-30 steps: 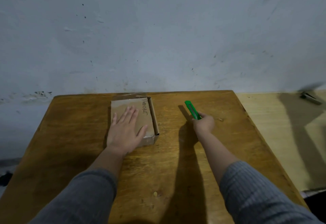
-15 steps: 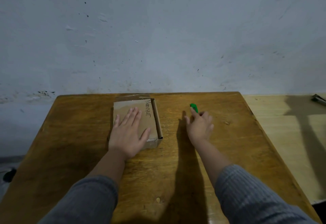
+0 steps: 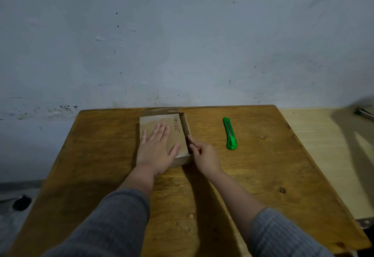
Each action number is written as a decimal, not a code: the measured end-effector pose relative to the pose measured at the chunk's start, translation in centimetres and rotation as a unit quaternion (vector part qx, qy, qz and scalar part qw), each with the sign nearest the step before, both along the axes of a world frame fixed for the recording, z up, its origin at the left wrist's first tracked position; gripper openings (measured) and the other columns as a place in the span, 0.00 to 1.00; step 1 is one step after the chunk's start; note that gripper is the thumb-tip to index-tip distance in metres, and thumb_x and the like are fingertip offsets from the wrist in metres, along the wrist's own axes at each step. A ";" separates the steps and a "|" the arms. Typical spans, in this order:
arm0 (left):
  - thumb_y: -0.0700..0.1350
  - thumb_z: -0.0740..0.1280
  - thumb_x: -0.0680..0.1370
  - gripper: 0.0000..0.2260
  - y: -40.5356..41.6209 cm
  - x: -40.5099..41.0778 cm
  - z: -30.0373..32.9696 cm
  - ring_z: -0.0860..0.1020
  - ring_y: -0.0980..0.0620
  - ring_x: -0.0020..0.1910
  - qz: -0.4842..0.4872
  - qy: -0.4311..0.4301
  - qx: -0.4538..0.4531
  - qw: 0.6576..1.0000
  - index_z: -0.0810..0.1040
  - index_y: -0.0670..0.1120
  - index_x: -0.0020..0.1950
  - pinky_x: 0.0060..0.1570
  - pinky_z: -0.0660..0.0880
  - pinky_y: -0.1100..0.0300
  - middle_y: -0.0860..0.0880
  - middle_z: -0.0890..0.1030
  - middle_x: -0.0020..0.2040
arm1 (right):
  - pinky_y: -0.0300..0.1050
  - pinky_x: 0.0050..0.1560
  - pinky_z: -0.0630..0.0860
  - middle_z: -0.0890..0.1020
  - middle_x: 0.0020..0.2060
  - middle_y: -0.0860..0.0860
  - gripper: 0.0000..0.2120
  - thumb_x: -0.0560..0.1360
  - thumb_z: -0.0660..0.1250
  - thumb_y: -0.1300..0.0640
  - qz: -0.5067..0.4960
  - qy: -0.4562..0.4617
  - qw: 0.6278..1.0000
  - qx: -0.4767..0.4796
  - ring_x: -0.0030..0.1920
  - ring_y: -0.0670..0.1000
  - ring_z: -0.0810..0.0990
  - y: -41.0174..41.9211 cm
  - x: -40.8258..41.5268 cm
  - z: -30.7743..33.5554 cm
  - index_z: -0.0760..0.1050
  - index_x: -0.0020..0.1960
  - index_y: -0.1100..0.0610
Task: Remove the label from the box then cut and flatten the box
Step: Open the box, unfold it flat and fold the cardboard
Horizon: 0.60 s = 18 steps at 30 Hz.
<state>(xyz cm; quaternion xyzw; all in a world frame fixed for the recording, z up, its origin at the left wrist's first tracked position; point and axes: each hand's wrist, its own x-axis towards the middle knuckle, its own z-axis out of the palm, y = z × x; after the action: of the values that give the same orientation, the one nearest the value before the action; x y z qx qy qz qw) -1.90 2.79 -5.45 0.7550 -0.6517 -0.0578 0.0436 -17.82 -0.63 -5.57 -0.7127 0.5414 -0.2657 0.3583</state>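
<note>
Thin brown cardboard is what I am dealing with in the head view: the box (image 3: 164, 135) is lying flat near the far edge of the wooden counter (image 3: 253, 175), its right wall standing up. My left hand (image 3: 156, 150) is pressing on its top panel, fingers (image 3: 162, 130) straight and slightly spread. My right hand (image 3: 204, 156) is reaching the right wall, fingers loosely curled, touching but not clearly pinching. It is looking light, stiff across panels, weak at folds, so I am judging that wall edge the best hold. The green cutter (image 3: 229, 133) is lying apart, to the right.
</note>
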 end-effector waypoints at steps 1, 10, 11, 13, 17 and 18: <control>0.64 0.41 0.79 0.33 0.3 0.3 0.0 0.41 0.54 0.77 -0.002 0.001 0.001 1.000 0.43 0.48 0.79 0.76 0.42 0.46 0.51 0.44 0.79 | 0.38 0.61 0.70 0.77 0.64 0.51 0.17 0.78 0.61 0.60 -0.012 0.003 1.000 0.017 0.64 0.48 0.75 0.0 -0.5 -0.1 0.72 0.66 0.53; 0.65 0.38 0.77 0.34 2.0 2.5 -0.1 0.40 0.55 0.77 -0.013 -0.014 0.004 1.000 0.42 0.49 0.78 0.75 0.41 0.47 0.52 0.42 0.79 | 0.49 0.64 0.67 0.77 0.59 0.50 0.17 0.77 0.62 0.50 -0.008 0.153 0.988 0.003 0.62 0.53 0.69 -0.9 -1.7 -1.0 0.73 0.65 0.49; 0.65 0.38 0.77 0.33 2.0 2.5 -0.1 0.40 0.55 0.77 -0.013 -0.014 0.005 1.000 0.42 0.49 0.78 0.76 0.41 0.47 0.52 0.42 0.79 | 0.50 0.64 0.68 0.76 0.59 0.49 0.17 0.77 0.62 0.50 -0.009 0.162 0.987 -0.022 0.62 0.52 0.68 -1.0 -1.2 -0.5 0.73 0.65 0.48; 0.66 0.38 0.77 0.33 2.0 2.4 0.0 0.40 0.55 0.77 -0.010 -0.012 0.005 1.000 0.42 0.49 0.78 0.76 0.41 0.47 0.52 0.42 0.79 | 0.50 0.63 0.68 0.75 0.59 0.48 0.17 0.76 0.63 0.50 0.006 0.170 0.983 -0.070 0.63 0.51 0.68 -1.1 -0.1 0.4 0.72 0.65 0.47; 0.65 0.41 0.78 0.32 2.0 2.3 -0.2 0.41 0.55 0.77 -0.005 -0.003 -0.006 1.000 0.43 0.50 0.78 0.75 0.41 0.48 0.52 0.44 0.79 | 0.51 0.63 0.65 0.72 0.63 0.49 0.20 0.75 0.65 0.50 0.077 0.204 0.970 -0.104 0.65 0.51 0.65 -1.4 1.6 1.5 0.70 0.67 0.45; 0.65 0.42 0.79 0.32 2.0 2.3 -0.2 0.41 0.55 0.77 -0.006 -0.002 -0.008 1.000 0.43 0.50 0.78 0.75 0.41 0.48 0.52 0.44 0.79 | 0.51 0.63 0.65 0.71 0.64 0.49 0.20 0.75 0.65 0.49 0.092 0.217 0.966 -0.105 0.65 0.51 0.64 -1.5 1.8 1.5 0.70 0.67 0.44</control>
<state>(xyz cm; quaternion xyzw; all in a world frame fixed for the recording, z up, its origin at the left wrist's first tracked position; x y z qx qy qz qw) 0.45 4.80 -5.69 0.7510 -0.6566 -0.0513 0.0484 -16.03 -2.09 -4.06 -0.8339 0.5069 -0.1260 0.1781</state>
